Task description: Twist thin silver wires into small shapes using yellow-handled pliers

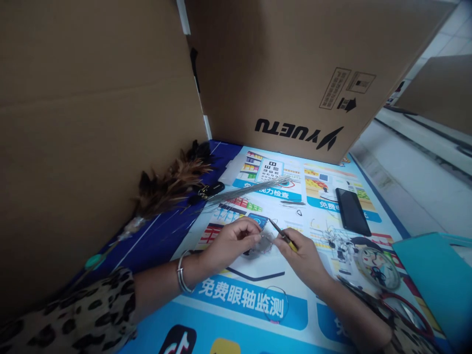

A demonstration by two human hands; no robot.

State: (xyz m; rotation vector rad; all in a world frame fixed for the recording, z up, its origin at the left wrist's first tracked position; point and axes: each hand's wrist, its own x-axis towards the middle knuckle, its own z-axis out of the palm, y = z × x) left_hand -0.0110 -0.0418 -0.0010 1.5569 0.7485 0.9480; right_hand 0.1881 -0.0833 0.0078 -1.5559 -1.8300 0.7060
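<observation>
Tabletop under a printed poster [254, 295], walled by cardboard [92, 123] at back and left

- Wire piece [264, 244]: small grey tangle, possibly fine mesh, too blurred to be sure; sits just above the poster at centre, between both hands
- Left hand [232, 241]: fingers closed, pinching the wire piece by its left edge; bangle [180, 273] on the wrist, leopard-print sleeve [73, 314] behind it
- Right hand [302, 255]: closed round a tool [283, 236] with a yellow handle; the dark slim tip points up and left, just above the wire piece
- Wire bits [334, 238]: loose scatter on the poster, just right of the right hand
- Wire loop [275, 304]: thin ring lying flat, on the near side of the hands
- Rods [254, 189]: bundle of straight silver lengths beyond the hands, slanting up to the right
- Phone [353, 211]: black, screen dark, flat, beyond the wire bits
- Duster [173, 184]: brown feathers, far left, against the cardboard
- Scissors [405, 305]: red handles, beside the right forearm
- Folder [435, 275]: teal, at the right edge
</observation>
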